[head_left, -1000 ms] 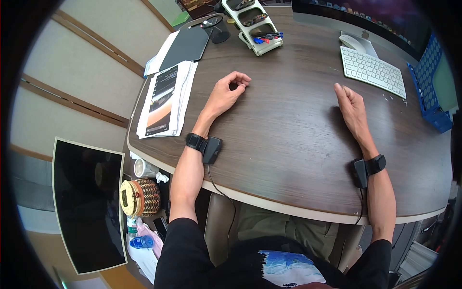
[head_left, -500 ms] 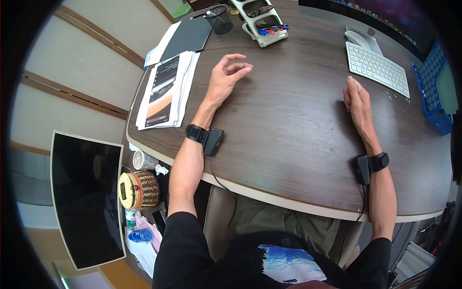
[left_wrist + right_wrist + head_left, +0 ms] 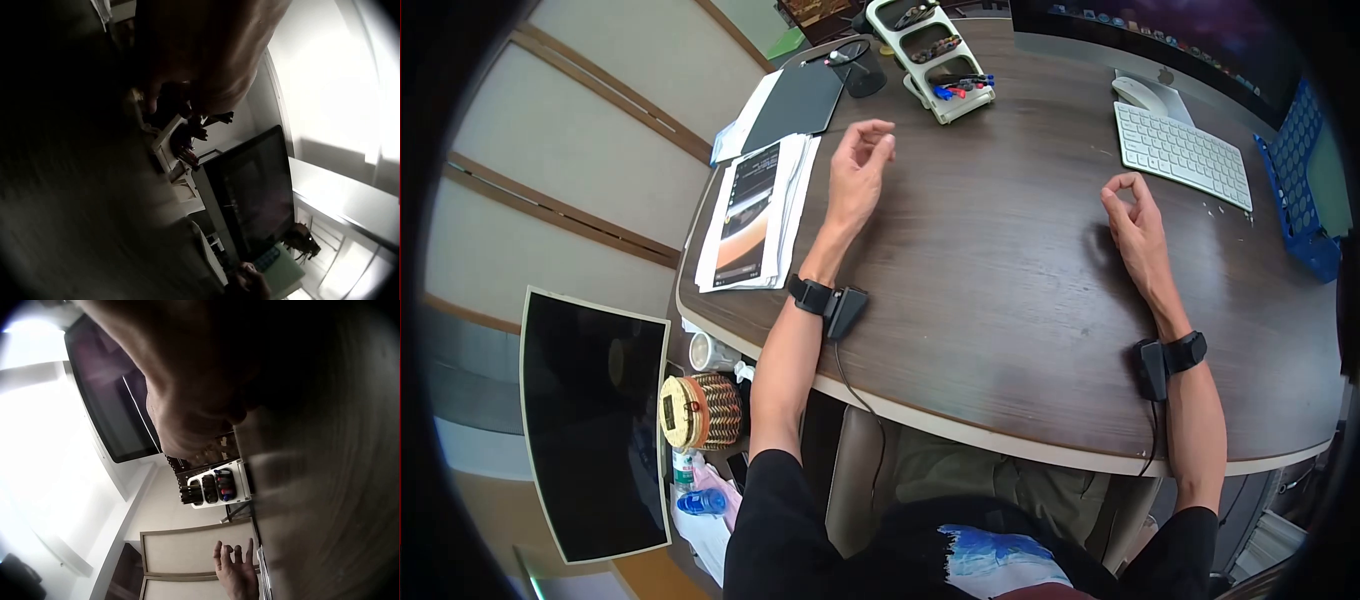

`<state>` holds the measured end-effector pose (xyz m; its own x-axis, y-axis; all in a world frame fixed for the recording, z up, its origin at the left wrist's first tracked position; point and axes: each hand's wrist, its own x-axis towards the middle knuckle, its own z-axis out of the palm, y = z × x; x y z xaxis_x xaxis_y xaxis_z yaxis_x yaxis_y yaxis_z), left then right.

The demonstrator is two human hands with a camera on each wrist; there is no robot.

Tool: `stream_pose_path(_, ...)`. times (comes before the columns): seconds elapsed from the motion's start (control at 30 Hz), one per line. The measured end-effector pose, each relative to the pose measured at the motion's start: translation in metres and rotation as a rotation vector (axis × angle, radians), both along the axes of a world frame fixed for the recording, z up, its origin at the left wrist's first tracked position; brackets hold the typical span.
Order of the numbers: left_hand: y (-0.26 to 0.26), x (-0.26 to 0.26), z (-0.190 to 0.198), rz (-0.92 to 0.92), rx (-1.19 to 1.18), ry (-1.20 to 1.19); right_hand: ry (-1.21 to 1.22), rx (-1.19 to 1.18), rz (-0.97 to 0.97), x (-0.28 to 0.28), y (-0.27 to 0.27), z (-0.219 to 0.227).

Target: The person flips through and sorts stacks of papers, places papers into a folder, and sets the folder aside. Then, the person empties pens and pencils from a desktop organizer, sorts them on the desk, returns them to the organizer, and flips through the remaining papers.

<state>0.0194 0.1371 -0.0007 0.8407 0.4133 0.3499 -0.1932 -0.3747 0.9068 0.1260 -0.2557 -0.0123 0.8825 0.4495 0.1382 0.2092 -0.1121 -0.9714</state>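
My left hand [image 3: 858, 178] is held over the left half of the brown desk [image 3: 990, 270], to the right of a stack of printed papers [image 3: 745, 215]. Its fingers are loosely bent toward the thumb, with nothing between them. On the other side, my right hand [image 3: 1138, 232] hovers just short of the white keyboard [image 3: 1185, 155]. Thumb and index finger curve toward each other in a ring there, and no object shows in it. The right wrist view catches the left hand [image 3: 237, 574] with its fingers spread and bent. Both wrists wear black straps with small cameras.
A white pen rack [image 3: 935, 60] stands at the back beside a black mesh cup [image 3: 863, 75] and a dark folder [image 3: 790, 100]. Beyond the keyboard are a white mouse [image 3: 1140, 95] and a monitor [image 3: 1180, 45]. A blue file holder [image 3: 1300, 190] borders the right side. A woven basket [image 3: 700, 412] sits lower left.
The left hand has drawn left toward the papers and its fingers have shifted. In the right hand, index finger and thumb have parted into a ring. The head view has tilted slightly.
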Motion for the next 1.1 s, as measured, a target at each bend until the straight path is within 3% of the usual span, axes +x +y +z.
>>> stream_pose_path(0.17, 0.008, 0.044, 0.049, 0.023, 0.269, -0.12, 0.013, 0.012, 0.032, 0.0, 0.002, 0.002)
stream_pose_path(0.23, 0.011, 0.069, 0.073, 0.198, 0.716, -0.249, 0.02, 0.027, 0.042, -0.003, 0.002, 0.006)
stream_pose_path(0.37, 0.022, 0.133, 0.097, 0.112, 0.656, -0.388, 0.018, 0.028, 0.042, -0.003, 0.002, 0.008)
stream_pose_path(0.43, 0.025, 0.151, 0.108, 0.194, 0.876, -0.241, 0.016, 0.023, 0.033, -0.003, 0.002, 0.01)
stream_pose_path(0.47, 0.04, 0.169, 0.104, 0.303, 1.13, -0.347, 0.022, 0.027, 0.032, -0.003, 0.002, 0.008)
stream_pose_path(0.5, 0.039, 0.171, 0.105, 0.299, 1.126, -0.356, 0.027, 0.032, 0.031, -0.002, 0.002, 0.008)
stream_pose_path(0.57, 0.035, 0.176, 0.105, 0.549, 1.301, -0.149, 0.017, -0.001, 0.01, -0.002, 0.0, 0.01)
stream_pose_path(0.6, 0.055, 0.192, 0.096, 0.497, 1.265, -0.195, 0.02, -0.005, 0.016, -0.003, 0.001, 0.011)
stream_pose_path(0.77, 0.06, 0.215, 0.087, 0.435, 1.368, -0.204, 0.02, -0.025, 0.018, -0.002, 0.001, 0.01)
stream_pose_path(0.9, 0.06, 0.228, 0.083, 0.454, 1.291, -0.196, 0.02, -0.041, 0.008, -0.001, 0.001, 0.014)
stream_pose_path(0.97, 0.061, 0.233, 0.086, 0.379, 1.181, -0.225, 0.009, -0.044, 0.003, -0.001, 0.0, 0.015)
stream_pose_path(1.03, 0.03, 0.219, 0.107, 0.491, 1.155, -0.248, 0.005, -0.046, 0.001, -0.002, 0.0, 0.015)
stream_pose_path(1.1, 0.016, 0.21, 0.126, 0.17, 0.579, -0.444, 0.013, -0.028, 0.005, 0.0, -0.001, 0.011)
